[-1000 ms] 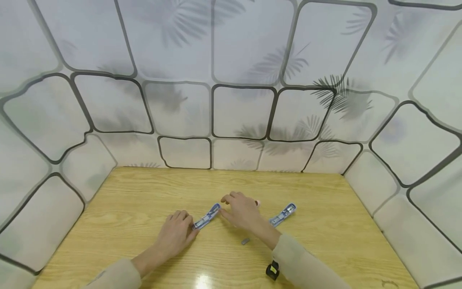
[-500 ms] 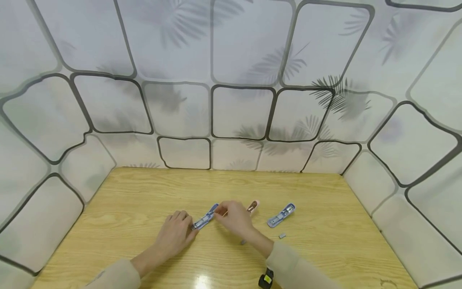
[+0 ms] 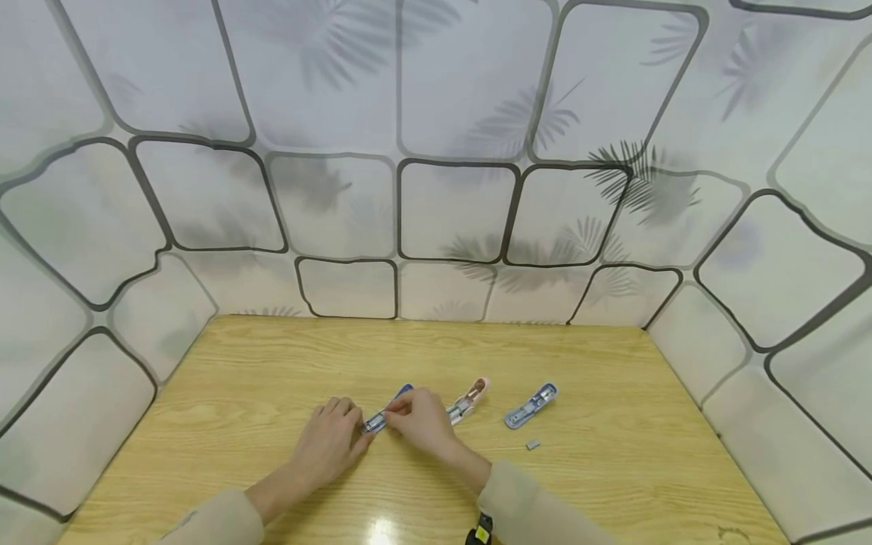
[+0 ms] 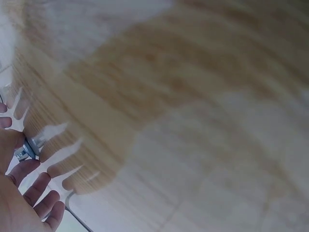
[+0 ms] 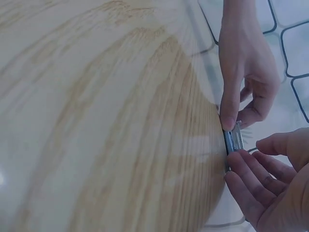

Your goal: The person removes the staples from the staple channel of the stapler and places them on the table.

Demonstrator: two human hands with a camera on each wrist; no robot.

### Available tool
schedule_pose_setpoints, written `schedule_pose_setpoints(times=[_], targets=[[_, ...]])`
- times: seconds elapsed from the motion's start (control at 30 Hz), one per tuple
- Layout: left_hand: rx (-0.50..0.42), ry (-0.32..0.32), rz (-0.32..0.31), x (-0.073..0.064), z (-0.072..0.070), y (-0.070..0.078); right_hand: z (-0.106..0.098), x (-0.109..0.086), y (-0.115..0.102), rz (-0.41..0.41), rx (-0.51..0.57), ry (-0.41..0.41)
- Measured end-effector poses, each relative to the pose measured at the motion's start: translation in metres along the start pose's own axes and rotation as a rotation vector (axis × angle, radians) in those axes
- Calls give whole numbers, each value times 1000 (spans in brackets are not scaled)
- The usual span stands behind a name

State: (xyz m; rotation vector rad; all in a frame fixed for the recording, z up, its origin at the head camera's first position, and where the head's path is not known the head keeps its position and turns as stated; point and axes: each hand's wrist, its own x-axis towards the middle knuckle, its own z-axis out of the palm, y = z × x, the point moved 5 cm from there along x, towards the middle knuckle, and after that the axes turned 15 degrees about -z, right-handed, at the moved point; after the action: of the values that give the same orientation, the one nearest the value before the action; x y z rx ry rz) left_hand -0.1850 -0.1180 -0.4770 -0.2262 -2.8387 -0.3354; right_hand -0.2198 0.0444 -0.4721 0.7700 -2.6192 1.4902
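A blue mini stapler (image 3: 403,391) lies unfolded on the table, with its metal insides facing up. My left hand (image 3: 328,433) pinches its near end between thumb and fingers, as the right wrist view also shows at the stapler (image 5: 234,137). Bent over the stapler's middle, my right hand (image 3: 424,426) has thumb and index close together on it. Whatever small part may sit between those fingertips is hidden. Just past the right hand lies an unfolded pink stapler (image 3: 468,401), partly covered. A second blue stapler (image 3: 530,406) lies unfolded farther right.
A short grey strip of staples (image 3: 533,445) lies below the second blue stapler. The wooden table (image 3: 293,348) is bounded at the back and sides by patterned pale walls (image 3: 450,219). A black strap piece (image 3: 481,530) hangs at the right sleeve.
My right hand has moved left and nearer along the blue stapler, from its far end to its middle. This uncovers the pink stapler and a staple strip. The left hand stays put.
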Motion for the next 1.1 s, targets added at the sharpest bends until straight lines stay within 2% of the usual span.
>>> schedule_pose_setpoints(times=[0.47,0.7,1.1], targets=[[13,4,12,-1,-3,0,7,4,-8,40,-48,-36],[16,-4,11,-1,-2,0,13,4,-6,71,51,-56],[19,2,9,-1,-3,1,17,4,0,166,180,-21]])
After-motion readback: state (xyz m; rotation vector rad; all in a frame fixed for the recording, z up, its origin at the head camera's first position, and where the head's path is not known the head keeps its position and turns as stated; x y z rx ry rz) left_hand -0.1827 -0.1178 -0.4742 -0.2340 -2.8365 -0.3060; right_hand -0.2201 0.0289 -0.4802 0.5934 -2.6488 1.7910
